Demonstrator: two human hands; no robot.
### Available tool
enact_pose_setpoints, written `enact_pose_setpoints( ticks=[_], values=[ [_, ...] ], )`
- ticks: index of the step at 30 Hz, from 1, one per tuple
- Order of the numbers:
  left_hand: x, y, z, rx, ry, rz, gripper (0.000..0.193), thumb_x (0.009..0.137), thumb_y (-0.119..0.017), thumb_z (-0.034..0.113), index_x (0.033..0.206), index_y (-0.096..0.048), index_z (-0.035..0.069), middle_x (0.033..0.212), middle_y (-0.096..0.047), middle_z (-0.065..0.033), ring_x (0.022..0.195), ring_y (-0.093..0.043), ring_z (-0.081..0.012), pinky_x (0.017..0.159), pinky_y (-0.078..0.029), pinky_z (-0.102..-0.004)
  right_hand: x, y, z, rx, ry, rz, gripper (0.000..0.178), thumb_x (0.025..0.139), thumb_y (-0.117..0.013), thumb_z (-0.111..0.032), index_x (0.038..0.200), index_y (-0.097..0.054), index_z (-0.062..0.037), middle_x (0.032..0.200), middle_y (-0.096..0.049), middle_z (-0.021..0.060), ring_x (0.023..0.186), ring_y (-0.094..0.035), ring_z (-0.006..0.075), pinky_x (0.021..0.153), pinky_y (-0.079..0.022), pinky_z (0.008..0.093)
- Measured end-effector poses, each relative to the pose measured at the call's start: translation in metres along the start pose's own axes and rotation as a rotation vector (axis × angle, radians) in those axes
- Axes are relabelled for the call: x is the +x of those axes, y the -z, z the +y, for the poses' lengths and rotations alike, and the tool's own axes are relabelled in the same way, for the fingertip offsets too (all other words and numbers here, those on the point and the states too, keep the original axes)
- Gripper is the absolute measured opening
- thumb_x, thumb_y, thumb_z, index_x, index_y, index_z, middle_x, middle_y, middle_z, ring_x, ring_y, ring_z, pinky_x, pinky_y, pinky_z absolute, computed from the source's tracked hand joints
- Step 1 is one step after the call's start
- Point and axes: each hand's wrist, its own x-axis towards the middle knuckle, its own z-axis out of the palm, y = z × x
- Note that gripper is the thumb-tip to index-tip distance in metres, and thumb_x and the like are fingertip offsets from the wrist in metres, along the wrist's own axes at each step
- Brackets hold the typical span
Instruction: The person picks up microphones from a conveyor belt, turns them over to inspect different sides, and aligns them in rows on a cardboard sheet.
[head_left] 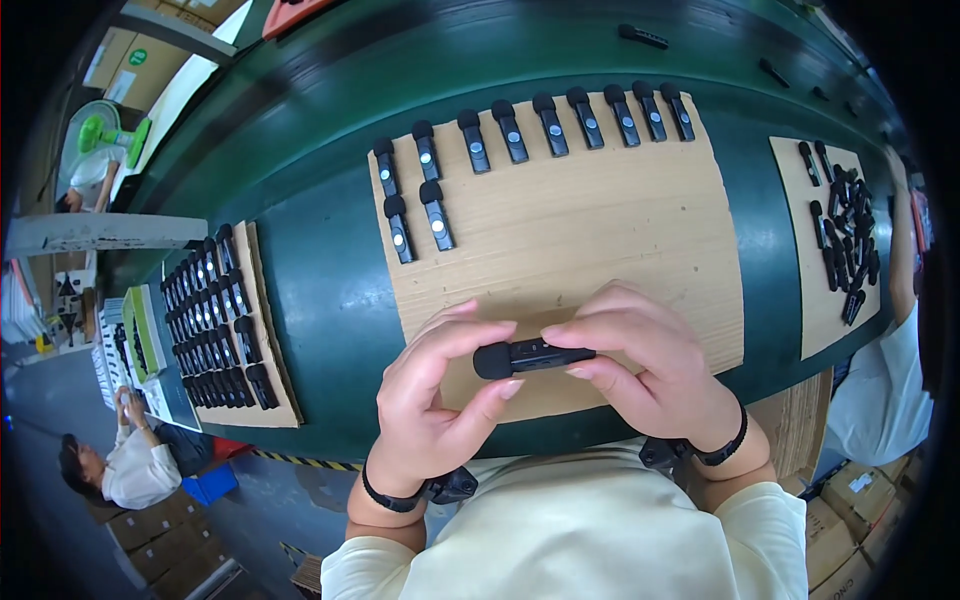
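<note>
A small black clip-on wireless microphone (pixel 540 354) with a round foam cap lies level between my hands, above the near part of a cardboard sheet (pixel 590 240). My right hand (pixel 645 360) pinches its plain end between thumb and fingers. Around the foam-capped end, my left hand (pixel 440 375) has its thumb below and its forefinger above. Similar microphones (pixel 553 125) stand in a row along the sheet's far edge, with a shorter second row (pixel 437 215) at the left. Most of them show a pale round spot on the body.
To the left, another cardboard sheet (pixel 280 350) carries dense rows of microphones (pixel 215 330). A third sheet (pixel 820 320) at the right bears a loose heap of them (pixel 850 230). Several more lie on the green bench (pixel 320 240) at the far right. Co-workers sit at both sides.
</note>
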Motion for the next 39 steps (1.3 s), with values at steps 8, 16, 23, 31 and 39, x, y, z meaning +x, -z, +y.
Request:
enact_pose_setpoints(
  ticks=[8, 16, 23, 31, 39],
  values=[
    [0.004, -0.005, -0.001, 0.048, -0.100, 0.002, 0.032, 0.073, -0.075, -0.002, 0.104, -0.065, -0.001, 0.093, -0.069, -0.0113, 0.086, -0.067, -0.0248, 0.101, -0.042, -0.0511, 0.002, -0.007, 0.003, -0.087, 0.050, 0.091, 0.040, 0.072, -0.080, -0.003, 0.109, -0.064, -0.0042, 0.093, -0.063, 0.0097, 0.076, -0.058, 0.0250, 0.068, -0.046, 0.0341],
    [0.008, -0.005, 0.002, 0.165, -0.188, -0.005, 0.031, 0.071, -0.075, -0.001, 0.100, -0.065, 0.001, 0.086, -0.069, -0.0101, 0.080, -0.066, -0.0248, 0.102, -0.041, -0.0514, 0.004, -0.009, 0.001, -0.133, 0.081, 0.113, 0.040, 0.070, -0.081, -0.003, 0.106, -0.064, -0.0059, 0.091, -0.063, 0.0081, 0.075, -0.057, 0.0241, 0.067, -0.044, 0.0337],
    [0.007, -0.005, 0.002, 0.160, -0.192, -0.005, 0.029, 0.071, -0.074, -0.002, 0.098, -0.065, 0.002, 0.085, -0.069, -0.0091, 0.080, -0.066, -0.0239, 0.104, -0.039, -0.0513, 0.004, -0.011, -0.001, -0.155, 0.099, 0.122, 0.039, 0.070, -0.080, -0.002, 0.104, -0.064, -0.0053, 0.090, -0.062, 0.0081, 0.075, -0.056, 0.0237, 0.066, -0.044, 0.0334],
    [0.006, -0.004, -0.001, 0.152, -0.200, 0.004, 0.029, 0.071, -0.075, -0.002, 0.098, -0.066, 0.002, 0.086, -0.069, -0.0089, 0.081, -0.066, -0.0239, 0.105, -0.039, -0.0516, 0.006, -0.011, -0.002, -0.169, 0.115, 0.121, 0.038, 0.069, -0.080, -0.001, 0.103, -0.064, -0.0044, 0.090, -0.062, 0.0085, 0.074, -0.056, 0.0232, 0.065, -0.044, 0.0337],
    [0.010, -0.006, 0.004, 0.168, -0.179, 0.010, 0.028, 0.071, -0.076, 0.001, 0.097, -0.065, 0.003, 0.087, -0.069, -0.0097, 0.084, -0.066, -0.0250, 0.105, -0.038, -0.0515, 0.007, -0.009, 0.002, -0.133, 0.118, 0.117, 0.034, 0.071, -0.079, 0.001, 0.100, -0.064, -0.0043, 0.093, -0.063, 0.0089, 0.076, -0.058, 0.0234, 0.068, -0.045, 0.0329]
  ],
)
